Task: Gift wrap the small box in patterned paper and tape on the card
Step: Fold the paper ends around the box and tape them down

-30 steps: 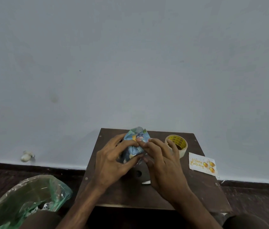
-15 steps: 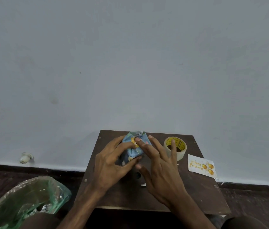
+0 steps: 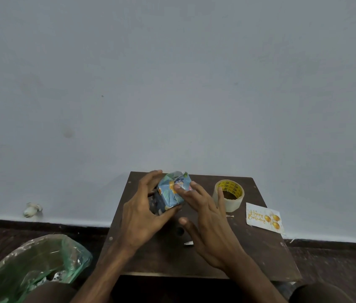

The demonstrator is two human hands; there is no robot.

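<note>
The small box (image 3: pixel 171 191), wrapped in blue patterned paper, sits tilted at the far middle of the dark wooden table (image 3: pixel 249 254). My left hand (image 3: pixel 142 213) grips it from the left, thumb under its near corner and fingers curled over its far side. Straight fingertips of my right hand (image 3: pixel 205 219) touch the box's top right face. A white "Happy Birthday" card (image 3: pixel 264 218) with gold balloons lies at the table's right edge. The roll of clear tape (image 3: pixel 229 194) stands just right of my right hand.
A green plastic bag (image 3: pixel 35 265) with scraps sits on the floor at the lower left. A small paper scrap (image 3: pixel 188 243) lies on the table near my right wrist. A pale wall rises right behind the table. A small white object (image 3: pixel 31 209) lies by the wall's base.
My left hand has turned the box, so a folded end faces up. My right hand's fingers have straightened and slid back from the top, leaving only fingertips on the paper.
</note>
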